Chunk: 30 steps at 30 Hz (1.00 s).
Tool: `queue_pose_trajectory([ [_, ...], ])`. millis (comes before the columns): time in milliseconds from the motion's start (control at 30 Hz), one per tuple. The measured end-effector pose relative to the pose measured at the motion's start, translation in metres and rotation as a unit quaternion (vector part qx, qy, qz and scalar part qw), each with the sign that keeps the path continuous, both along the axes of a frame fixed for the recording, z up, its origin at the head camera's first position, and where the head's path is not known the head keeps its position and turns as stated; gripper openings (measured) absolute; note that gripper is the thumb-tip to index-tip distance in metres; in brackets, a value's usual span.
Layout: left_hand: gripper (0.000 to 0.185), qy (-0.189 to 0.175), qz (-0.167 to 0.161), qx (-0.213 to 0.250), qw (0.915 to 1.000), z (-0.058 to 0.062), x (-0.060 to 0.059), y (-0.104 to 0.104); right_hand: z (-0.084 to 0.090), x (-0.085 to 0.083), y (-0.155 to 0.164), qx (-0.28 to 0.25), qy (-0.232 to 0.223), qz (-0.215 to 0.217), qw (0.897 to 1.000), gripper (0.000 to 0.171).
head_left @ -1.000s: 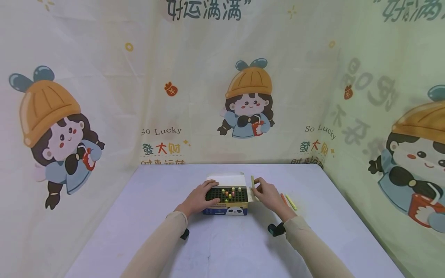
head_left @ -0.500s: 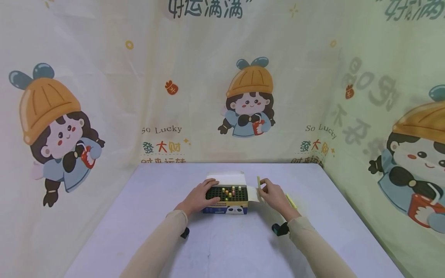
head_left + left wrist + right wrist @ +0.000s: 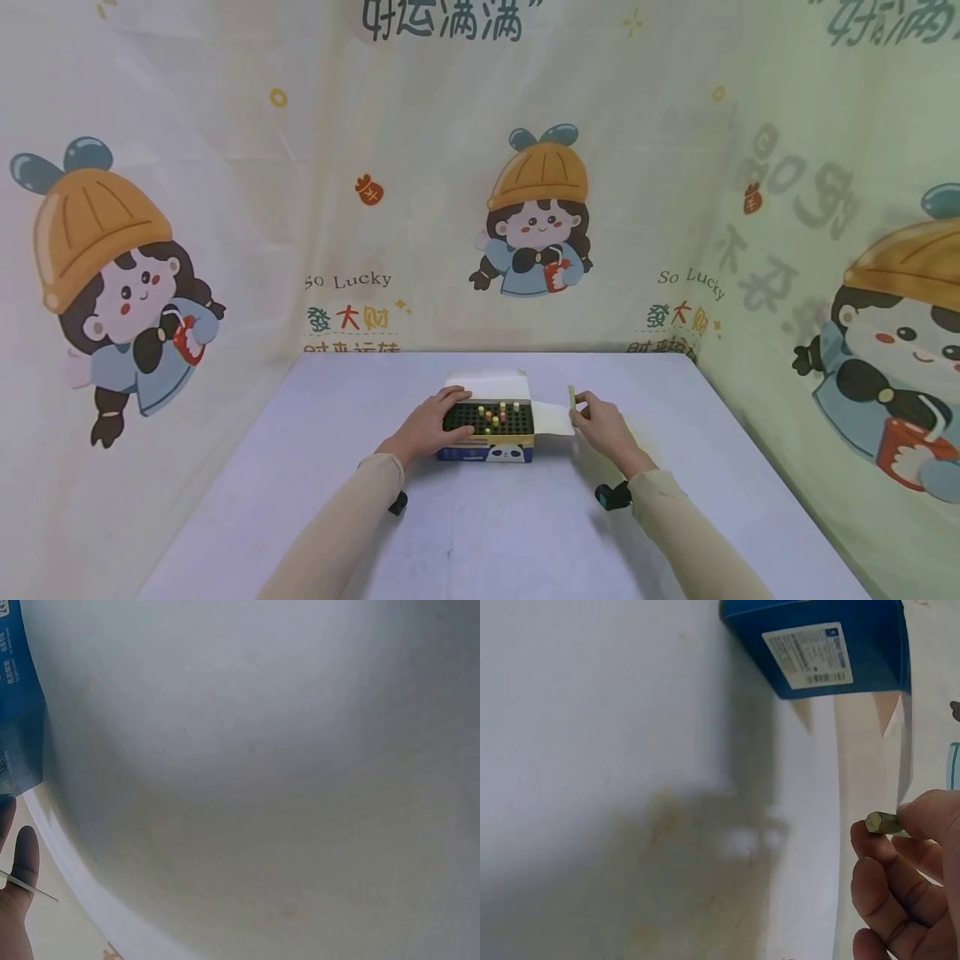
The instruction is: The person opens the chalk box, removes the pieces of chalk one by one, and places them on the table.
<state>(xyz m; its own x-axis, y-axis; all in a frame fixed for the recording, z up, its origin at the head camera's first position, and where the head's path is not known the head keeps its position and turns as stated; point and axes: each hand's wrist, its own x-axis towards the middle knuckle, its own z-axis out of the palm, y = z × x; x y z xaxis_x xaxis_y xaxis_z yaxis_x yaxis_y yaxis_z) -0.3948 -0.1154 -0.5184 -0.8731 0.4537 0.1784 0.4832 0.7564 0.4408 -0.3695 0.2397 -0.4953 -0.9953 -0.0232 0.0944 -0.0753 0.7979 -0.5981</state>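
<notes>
A blue and yellow chalk box point(image 3: 510, 452) with a panda print stands open mid-table in the head view. Its black holed holder point(image 3: 517, 427) has several coloured chalk sticks point(image 3: 502, 408) upright in it. My left hand point(image 3: 429, 425) holds the box at its left end, thumb along the front and fingers toward the back. To the right of the box, my right hand point(image 3: 606, 427) pinches a yellow-green chalk stick point(image 3: 572, 397), roughly upright, between thumb and index finger. The stick's round end point(image 3: 875, 823) shows in the right wrist view.
The white back lid point(image 3: 487, 386) is folded up, and a white side flap point(image 3: 553, 419) sticks out right, close to my right hand. The pale table point(image 3: 450, 533) meets a printed curtain point(image 3: 435, 250) at the back.
My right hand has moved right, away from the box, with the chalk stick. It now hides the loose orange and yellow sticks on the table. My left hand has stayed put.
</notes>
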Motion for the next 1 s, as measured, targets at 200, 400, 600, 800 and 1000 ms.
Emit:
queue_pose_trajectory([
  [200,0.076,-0.003,-0.001,-0.002,1.0,-0.002,0.0,-0.001,-0.011,0.002,0.012,0.004,0.011,-0.016,1.0,0.035],
  [400,0.077,0.002,-0.005,0.005,1.0,-0.007,-0.002,-0.002,-0.019,0.004,0.02,0.017,-0.012,-0.044,0.999,0.034],
  [600,0.078,0.005,-0.006,0.002,1.0,-0.007,-0.002,-0.002,-0.019,0.006,0.022,0.017,-0.039,-0.062,0.997,0.036],
  [800,0.077,0.002,-0.007,0.0,1.0,-0.001,-0.001,0.0,-0.02,0.007,0.026,0.015,-0.045,-0.067,0.997,0.038],
  [1000,0.077,0.002,-0.002,-0.004,1.0,-0.002,-0.002,-0.001,-0.025,0.009,0.034,0.034,-0.013,-0.063,0.997,0.041],
])
